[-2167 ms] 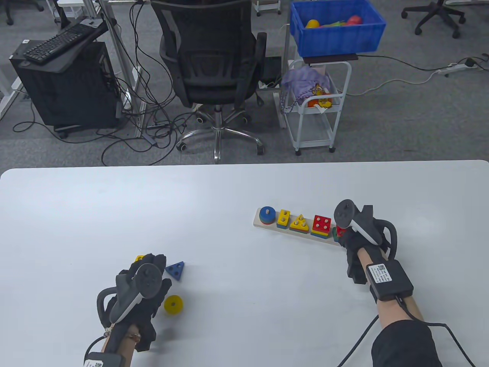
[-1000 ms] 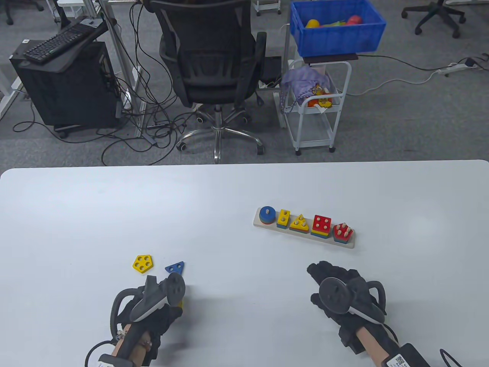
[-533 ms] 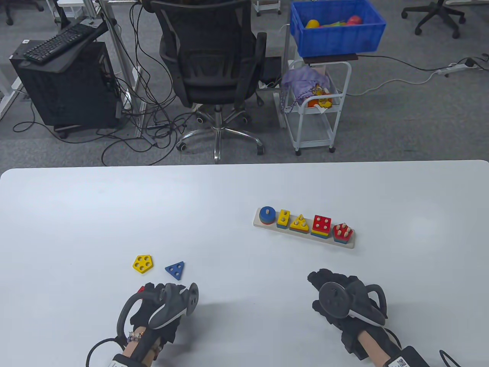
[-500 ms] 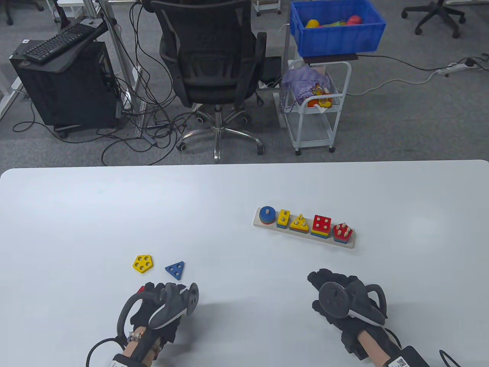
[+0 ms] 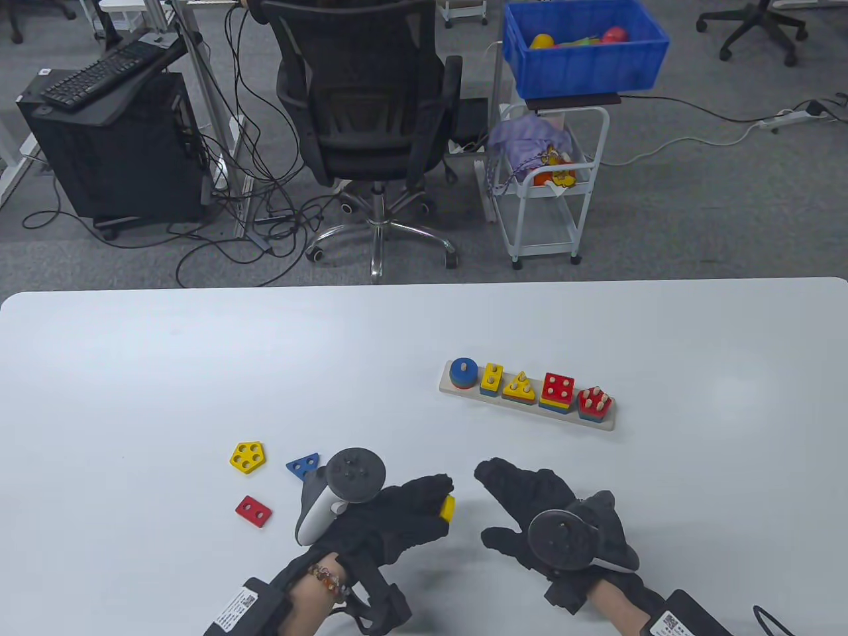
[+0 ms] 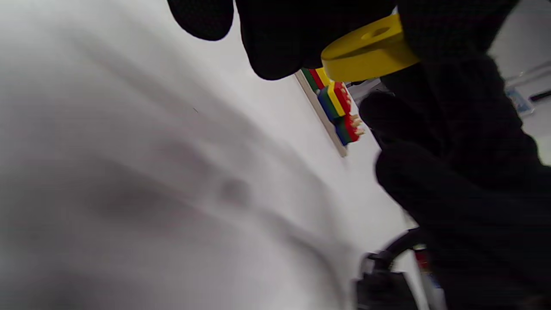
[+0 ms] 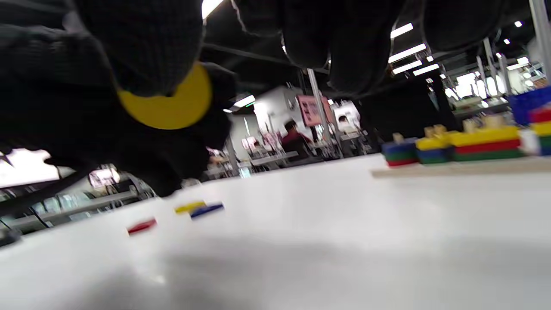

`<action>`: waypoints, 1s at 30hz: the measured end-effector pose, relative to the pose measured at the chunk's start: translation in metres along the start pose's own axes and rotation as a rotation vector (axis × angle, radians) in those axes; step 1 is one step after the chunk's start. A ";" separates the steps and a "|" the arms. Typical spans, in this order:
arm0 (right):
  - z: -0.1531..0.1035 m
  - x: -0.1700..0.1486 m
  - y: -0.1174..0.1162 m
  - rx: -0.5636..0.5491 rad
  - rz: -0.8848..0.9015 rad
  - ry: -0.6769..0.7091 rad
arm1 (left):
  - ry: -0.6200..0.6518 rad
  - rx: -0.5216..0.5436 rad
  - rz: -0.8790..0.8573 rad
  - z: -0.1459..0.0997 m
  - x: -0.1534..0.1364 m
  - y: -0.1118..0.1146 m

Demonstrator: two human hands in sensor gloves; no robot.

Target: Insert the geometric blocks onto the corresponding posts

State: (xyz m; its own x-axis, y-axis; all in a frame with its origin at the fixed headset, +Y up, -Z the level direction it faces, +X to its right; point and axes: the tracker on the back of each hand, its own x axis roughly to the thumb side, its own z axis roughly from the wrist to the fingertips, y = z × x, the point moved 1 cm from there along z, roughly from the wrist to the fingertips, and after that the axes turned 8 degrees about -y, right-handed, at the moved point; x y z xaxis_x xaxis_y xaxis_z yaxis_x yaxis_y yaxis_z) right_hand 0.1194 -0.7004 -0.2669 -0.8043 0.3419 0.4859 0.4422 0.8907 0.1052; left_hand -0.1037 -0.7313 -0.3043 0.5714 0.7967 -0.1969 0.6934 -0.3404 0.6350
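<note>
Yellow disc [image 5: 448,508] pinched in my left hand [image 5: 391,520], fingers curled round it, held above the white table [image 5: 165,364], near the front edge. My right hand [image 5: 536,507] is just right of it, fingers spread and relaxed, reaching toward the disc; cannot tell if it touches it. Wooden peg board [image 5: 527,396] sits further back to the right, well apart from both hands, stacks on all five stations: blue round, yellow rectangle, yellow triangle, red square, red pentagon on top. Loose on the table left of my left hand: yellow pentagon [image 5: 249,457], blue triangle [image 5: 304,466], red rectangle [image 5: 253,511], all lying flat.
</note>
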 end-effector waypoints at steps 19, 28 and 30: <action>0.042 0.019 0.003 -0.113 -0.030 0.100 | 0.080 0.219 0.144 -0.015 -0.009 -0.018; 0.128 -0.029 -0.004 0.035 -0.133 -0.116 | -0.168 0.640 0.845 -0.063 -0.059 -0.079; 0.144 -0.034 -0.009 0.081 -0.169 -0.167 | -0.245 0.677 0.902 -0.067 -0.073 -0.088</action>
State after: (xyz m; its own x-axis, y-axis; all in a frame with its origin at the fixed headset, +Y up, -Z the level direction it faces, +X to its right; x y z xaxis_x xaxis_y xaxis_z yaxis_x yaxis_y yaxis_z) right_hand 0.0859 -0.6769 -0.4097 -0.9217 0.2245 0.3162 0.2676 0.9584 0.0993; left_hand -0.2360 -0.7264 -0.2962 0.9975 0.0341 -0.0621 0.0404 -0.9939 0.1023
